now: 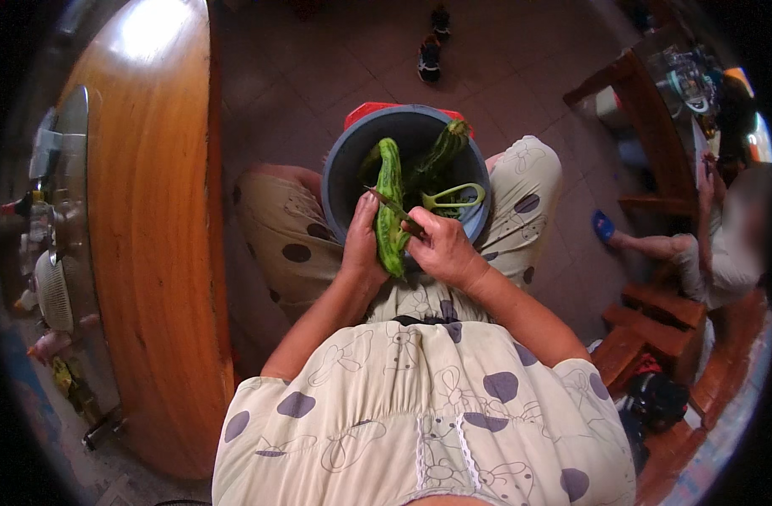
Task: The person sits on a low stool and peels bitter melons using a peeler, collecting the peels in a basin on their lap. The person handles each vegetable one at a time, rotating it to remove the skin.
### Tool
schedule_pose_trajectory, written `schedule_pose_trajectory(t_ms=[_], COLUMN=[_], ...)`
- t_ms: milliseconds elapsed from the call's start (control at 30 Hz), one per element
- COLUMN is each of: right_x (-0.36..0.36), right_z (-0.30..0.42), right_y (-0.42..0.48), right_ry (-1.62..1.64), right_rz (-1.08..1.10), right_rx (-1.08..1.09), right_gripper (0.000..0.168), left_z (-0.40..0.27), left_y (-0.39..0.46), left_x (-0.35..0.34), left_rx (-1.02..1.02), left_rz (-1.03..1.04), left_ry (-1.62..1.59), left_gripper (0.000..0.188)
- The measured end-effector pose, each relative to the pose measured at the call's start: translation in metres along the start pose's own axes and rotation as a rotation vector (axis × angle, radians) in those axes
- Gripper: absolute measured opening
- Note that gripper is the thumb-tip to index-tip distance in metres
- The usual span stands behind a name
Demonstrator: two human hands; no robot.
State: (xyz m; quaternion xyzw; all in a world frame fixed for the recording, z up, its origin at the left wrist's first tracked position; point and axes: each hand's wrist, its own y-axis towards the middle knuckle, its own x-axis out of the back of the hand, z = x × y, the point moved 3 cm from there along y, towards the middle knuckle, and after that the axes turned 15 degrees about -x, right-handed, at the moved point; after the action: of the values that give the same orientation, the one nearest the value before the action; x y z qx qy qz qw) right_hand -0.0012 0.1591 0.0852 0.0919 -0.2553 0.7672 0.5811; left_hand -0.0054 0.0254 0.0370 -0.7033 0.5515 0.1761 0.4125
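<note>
My left hand (362, 237) grips a long, ridged green gourd (390, 174) from its left side, low down. Its tip points away from me over a grey plastic bucket (333, 158) between my knees. In my right hand (446, 248) is a small knife (391, 204), whose blade lies across the gourd's skin. A pale, partly lifted strip shows on the gourd near my right fingers. Inside the bucket another dark green gourd (448, 147) leans on the far right wall. A light green looped handle (465, 195), perhaps a peeler's, rests at the right; the bucket's bottom is mostly hidden.
A wooden tabletop (155, 240) runs along my left. Red plastic (368, 110) shows behind the bucket. Dark shoes (429, 60) lie on the tiled floor (297, 82) ahead. To the right, a person (718, 253) sits wearing a blue slipper (603, 226), near wooden stools (658, 319).
</note>
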Motion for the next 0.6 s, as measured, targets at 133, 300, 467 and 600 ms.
schedule_pose_trajectory(t_ms=[133, 300, 467, 600], right_x=[0.001, 0.021, 0.009, 0.0], right_z=[0.0, -0.02, -0.026, -0.034], right_y=[0.002, 0.017, 0.025, 0.03], right_ry=[-0.013, -0.224, 0.31, 0.383], right_rz=[0.058, -0.1, 0.079, 0.171], right_rx=[-0.093, -0.069, -0.175, -0.208], right_gripper=[0.017, 0.022, 0.022, 0.027], left_z=[0.0, -0.01, -0.005, -0.009], left_y=[0.001, -0.016, -0.018, -0.021], left_x=[0.015, 0.007, 0.003, 0.0], left_rx=[0.003, 0.033, 0.084, 0.101], left_rz=[0.021, 0.076, 0.043, 0.055], left_ry=[0.038, 0.043, 0.088, 0.132], left_gripper=[0.032, 0.035, 0.044, 0.048])
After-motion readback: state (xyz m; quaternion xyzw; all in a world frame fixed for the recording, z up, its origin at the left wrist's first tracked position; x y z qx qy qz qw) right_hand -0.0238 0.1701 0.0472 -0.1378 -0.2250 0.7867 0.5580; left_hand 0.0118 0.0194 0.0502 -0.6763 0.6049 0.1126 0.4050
